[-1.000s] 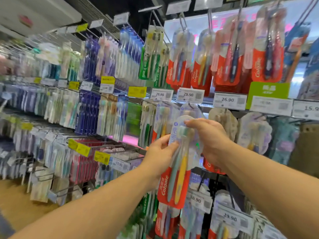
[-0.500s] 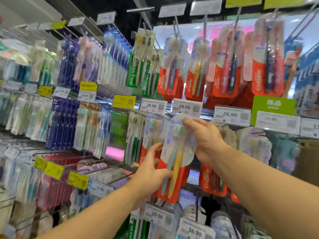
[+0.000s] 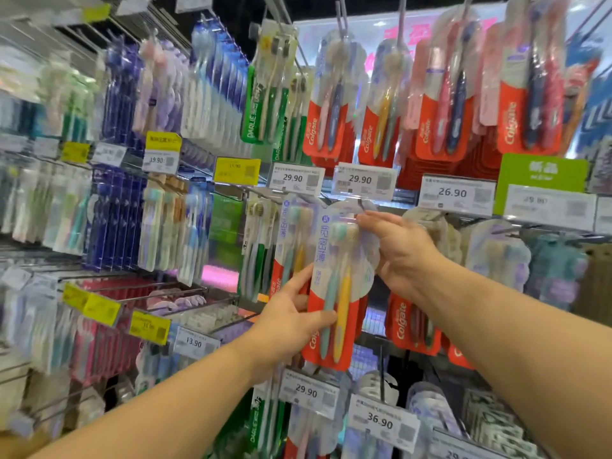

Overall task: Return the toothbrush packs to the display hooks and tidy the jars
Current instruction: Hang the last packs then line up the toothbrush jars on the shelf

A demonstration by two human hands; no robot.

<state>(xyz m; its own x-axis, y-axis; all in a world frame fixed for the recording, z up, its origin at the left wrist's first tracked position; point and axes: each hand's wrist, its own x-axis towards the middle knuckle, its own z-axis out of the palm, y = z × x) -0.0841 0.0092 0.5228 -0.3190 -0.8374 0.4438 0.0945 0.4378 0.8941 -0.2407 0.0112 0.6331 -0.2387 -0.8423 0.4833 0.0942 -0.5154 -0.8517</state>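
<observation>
A toothbrush pack [image 3: 334,286], red at the bottom with a teal and a yellow brush behind clear plastic, hangs upright in front of the display between the two hands. Its top edge sits right at a metal hook [image 3: 361,204] under the 29.90 price tag [image 3: 363,180]; whether the hook passes through the pack's hole is hard to make out. The racks to the left are blurred, and their packs cannot be read. More red packs [image 3: 410,323] hang behind, partly hidden by the right forearm. The left hand [image 3: 291,321] grips the pack's lower left edge, thumb across the front. The right hand [image 3: 397,250] pinches the pack's upper right edge.
</observation>
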